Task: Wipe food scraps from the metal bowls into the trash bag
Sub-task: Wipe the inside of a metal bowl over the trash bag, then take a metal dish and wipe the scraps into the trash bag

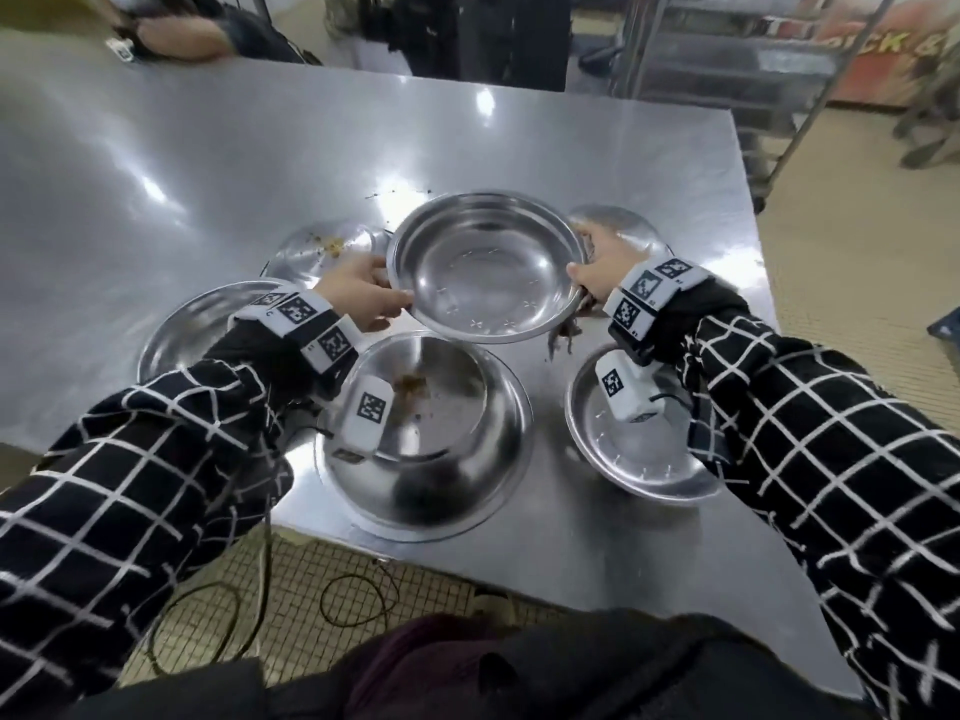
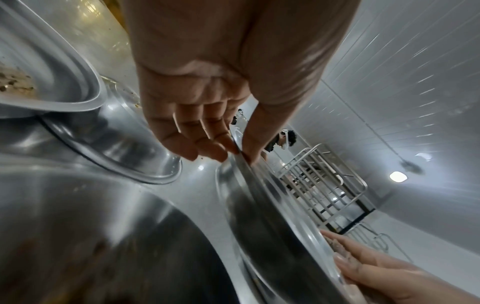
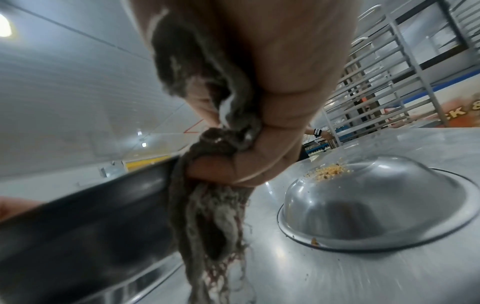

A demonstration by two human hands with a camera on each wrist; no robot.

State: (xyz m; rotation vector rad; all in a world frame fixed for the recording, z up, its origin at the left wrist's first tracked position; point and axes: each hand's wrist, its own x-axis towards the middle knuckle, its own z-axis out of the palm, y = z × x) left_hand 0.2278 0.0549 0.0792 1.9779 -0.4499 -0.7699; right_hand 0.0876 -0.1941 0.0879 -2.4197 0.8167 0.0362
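A: Head view: both hands carry the clean bowl (image 1: pixel 485 265) above the tabletop (image 1: pixel 208 163), among other bowls.
B: Grip?
A: Left hand (image 1: pixel 363 291) pinches the left rim, thumb on top. Right hand (image 1: pixel 597 267) on the right rim (rag (image 1: pixel 566 332) dangling beneath).
B: Wrist cams?
A: Right wrist only: fingers (image 3: pixel 233 166) curled tight round the rag, plus an upturned bowl (image 3: pixel 384 197) with yellow crumbs (image 3: pixel 330 171). Left wrist: rim sits between thumb and fingertips.
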